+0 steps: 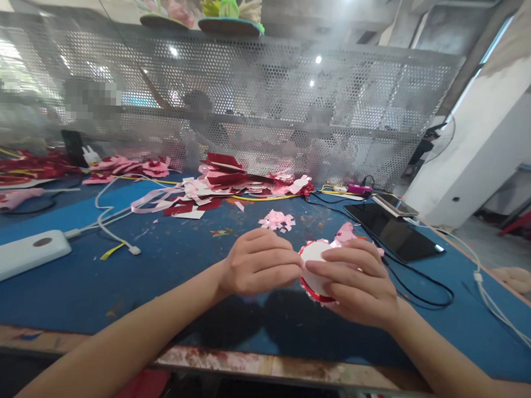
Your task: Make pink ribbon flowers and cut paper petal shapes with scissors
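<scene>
Both my hands meet over the blue table (115, 275), near its front edge. My right hand (358, 280) is closed round a white round paper piece with a red and pink fringed rim (312, 253). My left hand (261, 262) has its fingers curled and pressed against the left side of the same piece. Most of the piece is hidden under my fingers. A small heap of pink paper scraps (277, 221) lies just beyond my hands.
Red, pink and white paper cuttings (218, 183) lie along the back. A white power bank (22, 254) with cables sits left, a dark tablet (392, 231) and a phone (393, 204) right. A perforated metal screen (269, 106) stands behind, with people beyond it.
</scene>
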`<state>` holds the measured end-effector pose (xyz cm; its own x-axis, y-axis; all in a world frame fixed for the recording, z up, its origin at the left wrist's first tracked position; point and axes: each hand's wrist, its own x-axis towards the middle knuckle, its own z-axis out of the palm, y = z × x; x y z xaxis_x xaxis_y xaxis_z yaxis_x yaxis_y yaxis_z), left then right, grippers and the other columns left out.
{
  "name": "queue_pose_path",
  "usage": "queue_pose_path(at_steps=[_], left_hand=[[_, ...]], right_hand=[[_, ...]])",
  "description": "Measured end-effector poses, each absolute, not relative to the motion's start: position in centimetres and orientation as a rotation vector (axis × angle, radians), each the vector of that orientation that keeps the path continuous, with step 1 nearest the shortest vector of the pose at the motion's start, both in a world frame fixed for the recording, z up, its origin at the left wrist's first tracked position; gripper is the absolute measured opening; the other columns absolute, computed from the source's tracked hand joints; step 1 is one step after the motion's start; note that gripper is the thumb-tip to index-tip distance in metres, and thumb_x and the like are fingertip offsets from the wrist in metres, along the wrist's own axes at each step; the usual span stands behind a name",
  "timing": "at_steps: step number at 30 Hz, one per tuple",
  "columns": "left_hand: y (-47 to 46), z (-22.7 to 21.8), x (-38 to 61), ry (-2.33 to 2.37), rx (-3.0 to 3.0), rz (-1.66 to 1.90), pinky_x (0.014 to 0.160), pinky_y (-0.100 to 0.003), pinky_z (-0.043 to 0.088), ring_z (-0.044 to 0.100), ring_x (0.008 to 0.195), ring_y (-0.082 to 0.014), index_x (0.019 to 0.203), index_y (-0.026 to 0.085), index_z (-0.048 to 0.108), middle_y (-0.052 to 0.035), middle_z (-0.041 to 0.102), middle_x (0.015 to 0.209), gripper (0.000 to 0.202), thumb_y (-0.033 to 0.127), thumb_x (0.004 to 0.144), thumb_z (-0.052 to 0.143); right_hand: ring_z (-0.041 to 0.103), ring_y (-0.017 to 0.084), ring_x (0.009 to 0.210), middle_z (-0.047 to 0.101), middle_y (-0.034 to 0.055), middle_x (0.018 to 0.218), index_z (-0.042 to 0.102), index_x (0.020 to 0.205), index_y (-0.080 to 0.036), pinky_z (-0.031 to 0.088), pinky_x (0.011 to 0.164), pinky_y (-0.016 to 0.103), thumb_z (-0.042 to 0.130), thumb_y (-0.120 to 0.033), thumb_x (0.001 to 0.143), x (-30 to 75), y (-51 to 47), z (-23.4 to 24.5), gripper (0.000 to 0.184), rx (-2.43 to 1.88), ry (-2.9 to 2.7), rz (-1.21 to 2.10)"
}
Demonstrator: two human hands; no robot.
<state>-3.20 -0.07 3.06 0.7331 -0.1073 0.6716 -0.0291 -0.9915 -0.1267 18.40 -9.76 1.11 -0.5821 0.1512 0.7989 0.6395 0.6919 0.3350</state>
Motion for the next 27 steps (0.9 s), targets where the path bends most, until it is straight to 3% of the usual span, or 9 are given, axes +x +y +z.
queue_pose_path(at_steps=[7, 11, 16, 18, 22, 27], left_hand=[[0.1, 2.7, -2.8, -0.107, -3.089, -0.997, 0.08, -0.031, 0.048, 0.067, 0.078, -0.0153, 0.076, 0.03, 0.069, 0.0009, 0.074, 0.082, 0.007, 0.031, 0.077, 0.063], [0.0, 2.9, -2.6, -0.056, -2.931, -1.188, 0.078, -0.028, 0.047, 0.067, 0.076, -0.0134, 0.073, 0.029, 0.068, 0.0026, 0.074, 0.079, 0.003, 0.028, 0.075, 0.066], [1.9, 1.4, -4.3, -0.049, -2.872, -1.186, 0.078, -0.027, 0.045, 0.066, 0.076, -0.0125, 0.076, 0.028, 0.068, 0.0023, 0.074, 0.079, 0.002, 0.027, 0.075, 0.066], [3.2, 0.4, -5.5, -0.079, -2.911, -1.11, 0.078, -0.027, 0.044, 0.066, 0.079, -0.0131, 0.078, 0.028, 0.068, 0.0014, 0.073, 0.08, 0.004, 0.026, 0.077, 0.064], [4.8, -1.0, -7.2, -0.329, -3.136, -0.791, 0.082, -0.029, 0.046, 0.063, 0.088, -0.015, 0.091, 0.024, 0.065, -0.0036, 0.071, 0.091, 0.013, 0.023, 0.083, 0.055], [4.0, -1.7, -8.7, -0.624, -3.314, -0.638, 0.09, -0.03, 0.046, 0.059, 0.102, -0.0168, 0.11, 0.022, 0.059, -0.0065, 0.065, 0.109, 0.027, 0.025, 0.083, 0.055]], right_hand=[[0.061, 0.02, 0.099, 0.07, -0.0024, 0.1, 0.057, 0.081, -0.03, 0.045, 0.091, 0.043, 0.061, -0.027, 0.079, 18.3, -9.5, 0.4, 0.005, -0.644, -2.104, -0.696], [0.052, 0.026, 0.109, 0.06, 0.0033, 0.107, 0.059, 0.091, -0.031, 0.047, 0.09, 0.045, 0.071, -0.03, 0.072, 18.4, -9.3, 0.1, 0.023, -0.728, -1.826, -0.684], [0.045, 0.031, 0.117, 0.053, 0.0074, 0.118, 0.056, 0.107, -0.028, 0.04, 0.096, 0.049, 0.074, -0.036, 0.068, 21.3, -8.7, 0.4, 0.043, -0.835, -1.988, -0.577], [0.047, 0.03, 0.115, 0.054, 0.0091, 0.117, 0.056, 0.108, -0.026, 0.04, 0.095, 0.05, 0.069, -0.035, 0.074, 23.3, -8.5, 0.3, 0.038, -0.968, -1.999, -0.509], [0.054, 0.024, 0.102, 0.059, 0.0072, 0.105, 0.061, 0.092, -0.025, 0.045, 0.087, 0.043, 0.064, -0.028, 0.08, 26.1, -9.1, -1.0, 0.013, -1.242, -2.035, -0.28], [0.053, 0.026, 0.107, 0.058, 0.0085, 0.11, 0.063, 0.089, -0.024, 0.046, 0.089, 0.045, 0.065, -0.033, 0.079, 24.7, -11.2, -3.8, 0.014, -1.405, -2.261, -0.129]])
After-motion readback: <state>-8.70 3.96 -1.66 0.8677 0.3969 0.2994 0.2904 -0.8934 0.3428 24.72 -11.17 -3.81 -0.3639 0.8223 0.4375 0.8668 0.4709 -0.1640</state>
